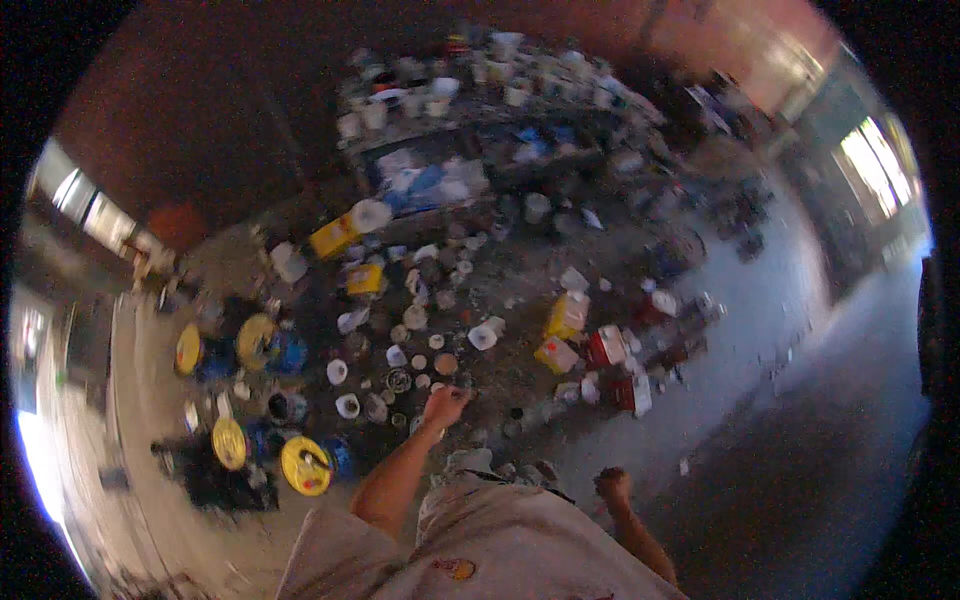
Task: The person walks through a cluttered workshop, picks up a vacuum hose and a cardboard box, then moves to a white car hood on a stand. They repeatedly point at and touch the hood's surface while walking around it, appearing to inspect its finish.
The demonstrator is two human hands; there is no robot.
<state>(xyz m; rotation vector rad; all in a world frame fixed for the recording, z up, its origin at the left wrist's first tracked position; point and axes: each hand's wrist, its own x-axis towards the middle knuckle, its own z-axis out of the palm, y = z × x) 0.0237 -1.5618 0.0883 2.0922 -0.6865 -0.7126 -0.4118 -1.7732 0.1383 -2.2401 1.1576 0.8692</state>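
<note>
My left hand (445, 406) reaches out in front of my body with its fingers drawn together. Something small and dim may be at its fingertips, but blur hides what it is. Just beyond that hand stands a round container with a pinkish top (445, 364), among several small pots and tubs on the floor. A white tub (483, 338) is a little farther off to the right. My right hand (613, 485) hangs low at my right side, fingers curled into a loose fist, and no object shows in it.
Blue drums with yellow lids (305, 466) stand at the left. Yellow boxes (334, 236) lie farther back; red and white boxes (607, 346) sit to the right. A cluttered workbench (430, 125) runs along the far wall. Grey floor (760, 300) stretches away at right.
</note>
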